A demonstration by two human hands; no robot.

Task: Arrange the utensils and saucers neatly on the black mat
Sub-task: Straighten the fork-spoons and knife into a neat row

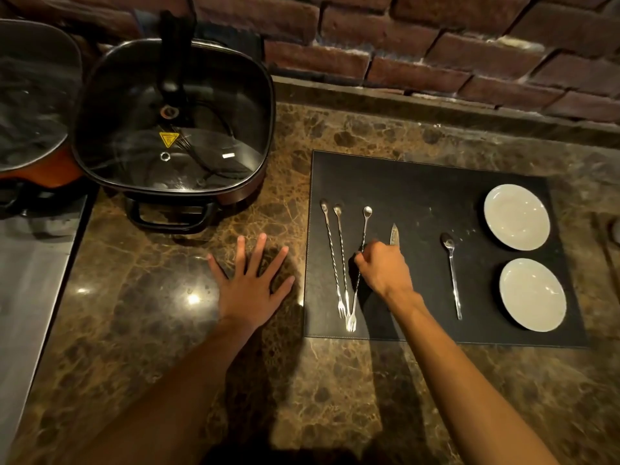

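A black mat [419, 182] lies on the marble counter. Two white saucers sit at its right side, one farther [516, 216] and one nearer [532, 294]. Three long twisted bar spoons with fork ends lie at its left: the leftmost [332, 260], the middle one [342, 260], and a third one [364, 229] tilted, its fork end crossing the middle one. My right hand [384, 266] pinches the third spoon's stem. A knife [394, 234] shows only its blade tip behind that hand. A short spoon [453, 276] lies by the saucers. My left hand [250, 280] rests flat on the counter.
A square electric pan with a glass lid [171, 122] stands at the back left, another lidded pan [30, 95] beside it. A steel surface [30, 280] borders the counter on the left. A brick wall [436, 45] runs behind. A dark object [615, 229] sits at the right edge.
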